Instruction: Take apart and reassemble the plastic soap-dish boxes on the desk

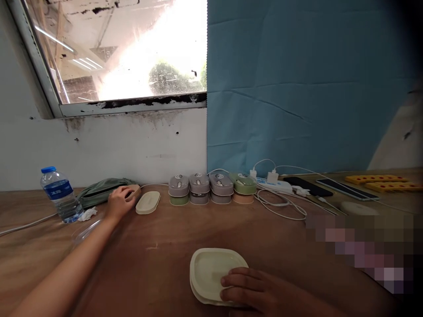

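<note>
My left hand (118, 203) reaches far forward at the left, its fingers curled over a tan, rounded tray-like piece (135, 193) beside a green fabric pouch (102, 191). Just right of it lies a cream oblong lid (148, 203), flat on the table. Close to me, my right hand (253, 288) rests on the right side of a pale cream-green rounded lid or shallow box (211, 268). Its fingers are stretched out flat over the rim, and its thumb is hidden.
Several stacked lidded boxes (199, 189) in grey, green and peach line the wall. At left stands a water bottle (61, 196) by crumpled tissue (87, 214). A power strip (280, 186), cables, phones (307, 186) and yellow pieces (376, 178) lie right. The wooden table (148, 273) spreads between.
</note>
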### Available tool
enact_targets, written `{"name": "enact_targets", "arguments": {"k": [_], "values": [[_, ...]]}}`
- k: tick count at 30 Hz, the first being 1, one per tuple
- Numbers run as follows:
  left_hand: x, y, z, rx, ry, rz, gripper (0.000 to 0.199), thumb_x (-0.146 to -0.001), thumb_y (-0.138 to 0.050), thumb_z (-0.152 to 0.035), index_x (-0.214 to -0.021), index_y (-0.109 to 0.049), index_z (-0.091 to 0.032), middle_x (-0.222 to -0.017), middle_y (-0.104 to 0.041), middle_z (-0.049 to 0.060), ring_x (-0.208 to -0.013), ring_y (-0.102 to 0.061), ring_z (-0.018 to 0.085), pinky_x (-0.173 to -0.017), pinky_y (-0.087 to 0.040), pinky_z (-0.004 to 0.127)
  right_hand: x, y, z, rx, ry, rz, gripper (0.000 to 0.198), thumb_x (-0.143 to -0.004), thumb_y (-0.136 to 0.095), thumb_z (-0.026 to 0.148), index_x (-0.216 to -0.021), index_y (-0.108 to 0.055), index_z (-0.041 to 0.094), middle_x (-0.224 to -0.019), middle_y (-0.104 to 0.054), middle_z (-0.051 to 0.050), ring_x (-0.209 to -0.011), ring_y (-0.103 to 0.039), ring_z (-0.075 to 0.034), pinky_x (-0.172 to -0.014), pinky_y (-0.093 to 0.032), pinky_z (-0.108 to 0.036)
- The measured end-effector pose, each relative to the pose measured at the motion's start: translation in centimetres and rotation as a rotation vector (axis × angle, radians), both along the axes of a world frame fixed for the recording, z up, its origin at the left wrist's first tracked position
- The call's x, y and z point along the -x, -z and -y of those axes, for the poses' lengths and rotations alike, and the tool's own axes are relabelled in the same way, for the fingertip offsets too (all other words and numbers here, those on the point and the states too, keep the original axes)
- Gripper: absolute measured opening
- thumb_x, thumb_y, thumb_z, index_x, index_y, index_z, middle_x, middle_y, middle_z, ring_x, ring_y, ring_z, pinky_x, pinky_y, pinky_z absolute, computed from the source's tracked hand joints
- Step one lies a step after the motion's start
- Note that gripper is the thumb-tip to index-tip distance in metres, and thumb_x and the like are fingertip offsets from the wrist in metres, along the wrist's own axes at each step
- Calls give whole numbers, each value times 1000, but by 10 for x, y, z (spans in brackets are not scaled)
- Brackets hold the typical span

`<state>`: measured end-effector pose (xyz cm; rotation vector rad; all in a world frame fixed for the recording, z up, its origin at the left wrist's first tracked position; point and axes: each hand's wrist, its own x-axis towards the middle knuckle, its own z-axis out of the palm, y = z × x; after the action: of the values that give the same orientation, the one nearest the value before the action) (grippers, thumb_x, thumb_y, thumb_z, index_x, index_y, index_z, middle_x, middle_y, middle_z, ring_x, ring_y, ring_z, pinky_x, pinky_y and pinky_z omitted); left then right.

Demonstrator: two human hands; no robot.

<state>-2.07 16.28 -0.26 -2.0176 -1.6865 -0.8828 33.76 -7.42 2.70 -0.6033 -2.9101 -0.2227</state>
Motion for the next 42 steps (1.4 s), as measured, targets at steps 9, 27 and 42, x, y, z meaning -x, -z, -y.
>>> {"name": "enact_targets", "arguments": {"k": [9, 27, 42], "values": [[15, 10, -9, 222, -139, -42, 29, -71, -51, -24, -94, -66, -15, -93, -67, 10, -89, -58, 28, -75, -42, 35, -4, 19, -4, -85, -36, -122, 14, -84, -49, 20, -89, -62, 20, -100, -67, 3, -101, -58, -14, -92, -44, -23], [-112, 26, 163, 60, 1028, -3, 27, -81, -52, -16, -107, -54, -24, -101, -62, 3, -110, -46, 18, -92, -39, 31, -18, 51, -11, 57, 460, -337, 99, -54, -60, 33, -137, -8, 18, -144, 15, -10, -129, -2, -39, -97, -26, -51], [-118, 21, 174, 310, 1209, 88, 24, -78, -55, -21, -102, -58, -24, -93, -63, 6, -100, -53, 18, -90, -40, 31, -27, 36, -24, 316, 220, -191, 87, -48, -64, 32, -130, -33, 26, -144, -16, -5, -130, -9, -35, -102, -13, -53]]}}
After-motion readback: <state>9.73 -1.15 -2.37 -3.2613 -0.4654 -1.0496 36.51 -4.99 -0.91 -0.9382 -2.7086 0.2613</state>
